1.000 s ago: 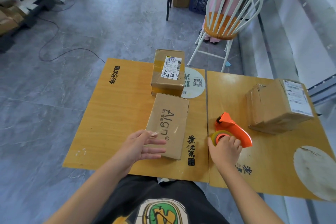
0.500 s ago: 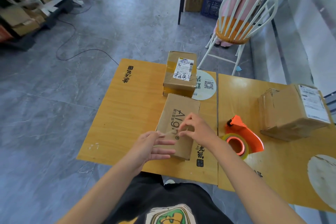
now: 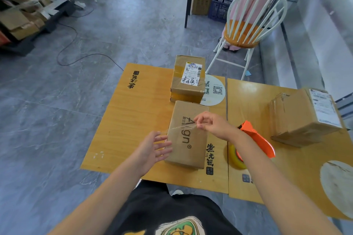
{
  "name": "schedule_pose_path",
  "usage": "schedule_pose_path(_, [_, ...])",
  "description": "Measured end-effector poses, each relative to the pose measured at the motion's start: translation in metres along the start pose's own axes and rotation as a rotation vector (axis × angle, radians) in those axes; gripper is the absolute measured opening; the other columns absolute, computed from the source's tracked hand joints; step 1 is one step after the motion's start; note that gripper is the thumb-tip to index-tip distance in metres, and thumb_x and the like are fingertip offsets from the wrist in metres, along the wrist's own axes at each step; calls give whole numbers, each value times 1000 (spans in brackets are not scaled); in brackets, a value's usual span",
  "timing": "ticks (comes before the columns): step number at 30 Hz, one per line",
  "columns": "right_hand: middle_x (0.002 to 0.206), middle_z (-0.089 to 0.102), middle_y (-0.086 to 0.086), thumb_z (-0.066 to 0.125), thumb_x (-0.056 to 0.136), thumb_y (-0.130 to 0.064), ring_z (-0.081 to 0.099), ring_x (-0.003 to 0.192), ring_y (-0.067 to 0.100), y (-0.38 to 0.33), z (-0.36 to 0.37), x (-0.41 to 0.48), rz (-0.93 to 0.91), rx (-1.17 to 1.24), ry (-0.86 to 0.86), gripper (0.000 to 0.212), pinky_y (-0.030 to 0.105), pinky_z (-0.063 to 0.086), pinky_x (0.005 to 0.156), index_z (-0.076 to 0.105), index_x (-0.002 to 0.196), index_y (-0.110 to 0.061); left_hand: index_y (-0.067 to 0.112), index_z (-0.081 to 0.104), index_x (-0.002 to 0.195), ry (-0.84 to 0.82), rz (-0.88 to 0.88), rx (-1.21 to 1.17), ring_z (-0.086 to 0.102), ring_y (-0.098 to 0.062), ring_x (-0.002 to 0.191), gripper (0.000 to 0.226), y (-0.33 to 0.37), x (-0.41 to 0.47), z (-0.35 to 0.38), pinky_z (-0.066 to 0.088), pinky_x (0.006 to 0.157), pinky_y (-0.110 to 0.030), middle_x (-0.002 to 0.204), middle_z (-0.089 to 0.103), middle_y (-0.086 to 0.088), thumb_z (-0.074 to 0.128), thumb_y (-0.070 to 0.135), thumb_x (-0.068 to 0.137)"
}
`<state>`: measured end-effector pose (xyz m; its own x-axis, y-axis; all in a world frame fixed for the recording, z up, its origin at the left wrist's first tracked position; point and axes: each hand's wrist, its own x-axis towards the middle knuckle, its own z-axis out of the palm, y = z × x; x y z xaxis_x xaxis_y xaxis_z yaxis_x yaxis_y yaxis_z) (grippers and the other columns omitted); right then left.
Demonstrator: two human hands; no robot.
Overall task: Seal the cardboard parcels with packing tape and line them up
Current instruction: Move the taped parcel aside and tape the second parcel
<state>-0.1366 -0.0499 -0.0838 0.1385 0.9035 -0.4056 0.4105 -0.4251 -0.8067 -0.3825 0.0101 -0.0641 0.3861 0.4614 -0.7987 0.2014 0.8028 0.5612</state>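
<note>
**Laying the strip flat on the near box**

The right hand [image 3: 212, 126] pinches a clear strip of tape [image 3: 181, 127] just above the near box [image 3: 188, 139], which sits at the front of the table [image 3: 133, 120]. The left hand [image 3: 152, 149], fingers spread, rests against the box's left side. It is best to keep the strip taut and smooth it down from left to right. The tape dispenser [image 3: 256, 137] lies by the right forearm and could snag. A second box [image 3: 188, 80] sits just beyond the near one, and a third box [image 3: 303, 116] is well apart on the right.

Two tabletops: the left tabletop [image 3: 133, 120] and the right tabletop [image 3: 298, 168]. Three cardboard boxes: the box with big letters [image 3: 188, 143], the box with a white label [image 3: 188, 78] and the box on the right [image 3: 298, 118]. One orange tape holder [image 3: 257, 139]. One yellow tape roll [image 3: 236, 159]. One strip of clear tape [image 3: 181, 127]. One white chair [image 3: 238, 42]. One blue basket [image 3: 219, 7].
</note>
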Motion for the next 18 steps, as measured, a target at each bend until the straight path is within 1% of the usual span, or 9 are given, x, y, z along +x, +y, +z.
schedule_pose_path(2, [109, 63, -9, 70, 90, -22, 59, 107, 11, -3, -9, -1, -38, -209, 4, 11, 37, 46, 100, 62, 83, -20, 5, 54, 127, -76, 1, -71, 67, -36, 110, 34, 3, -3, -5, 47, 104, -48, 124, 67, -19, 44, 25, 102])
schedule_pose_path(3, [102, 60, -10, 71, 89, -28, 57, 97, 8, -4, -13, -2, -88, -349, 40, 13, 34, 49, 92, 62, 84, -20, 5, 53, 127, -122, -6, -103, 67, -37, 110, 33, 5, -5, -8, 46, 105, -49, 124, 67, -19, 44, 24, 102])
schedule_pose_path(5, [88, 54, -14, 67, 89, -38, 54, 74, 5, -6, -15, -7, -281, -570, 177, 18, 27, 50, 68, 62, 87, -20, 4, 52, 126, -199, -22, -153, 66, -39, 111, 34, 10, -12, -10, 47, 104, -50, 122, 68, -20, 42, 27, 103])
schedule_pose_path(8, [65, 52, -16, 51, 96, -47, 43, 48, 3, -5, -14, -17, -600, -742, 393, 30, 20, 38, 42, 65, 92, -21, 2, 53, 126, -243, -1, -149, 67, -38, 111, 41, 18, -20, -13, 52, 99, -46, 121, 69, -19, 35, 33, 106])
schedule_pose_path(11, [49, 50, -12, 50, 96, -52, 37, 36, 4, -2, -9, -26, -631, -699, 476, 37, 24, 34, 32, 69, 95, -21, 2, 54, 129, -230, 58, -86, 68, -32, 111, 45, 24, -23, -20, 55, 94, -40, 121, 70, -16, 31, 33, 107])
schedule_pose_path(13, [48, 56, -12, 48, 96, -55, 38, 34, 6, -3, -2, -33, -568, -636, 511, 41, 25, 33, 32, 71, 95, -22, -1, 54, 130, -243, 74, -114, 67, -32, 113, 44, 26, -24, -24, 55, 94, -39, 122, 69, -19, 32, 29, 108])
schedule_pose_path(14, [52, 61, -15, 50, 97, -52, 39, 34, 7, -5, 2, -36, -496, -554, 509, 36, 26, 32, 34, 71, 95, -23, -3, 54, 130, -254, 79, -138, 67, -33, 113, 43, 28, -25, -26, 55, 94, -39, 123, 68, -20, 33, 27, 107])
schedule_pose_path(16, [56, 63, -24, 62, 96, -36, 35, 36, 10, -4, 6, -40, -342, -303, 451, 15, 26, 30, 39, 71, 91, -25, -5, 56, 130, -281, 85, -171, 66, -32, 114, 41, 30, -28, -30, 55, 94, -38, 124, 66, -22, 35, 22, 107])
schedule_pose_path(18, [49, 59, -13, 73, 88, -32, 28, 40, 9, -5, 7, -43, -269, -121, 380, 5, 27, 27, 43, 71, 86, -28, -6, 56, 130, -312, 82, -188, 66, -32, 115, 40, 31, -29, -33, 56, 93, -37, 125, 65, -24, 37, 18, 105])
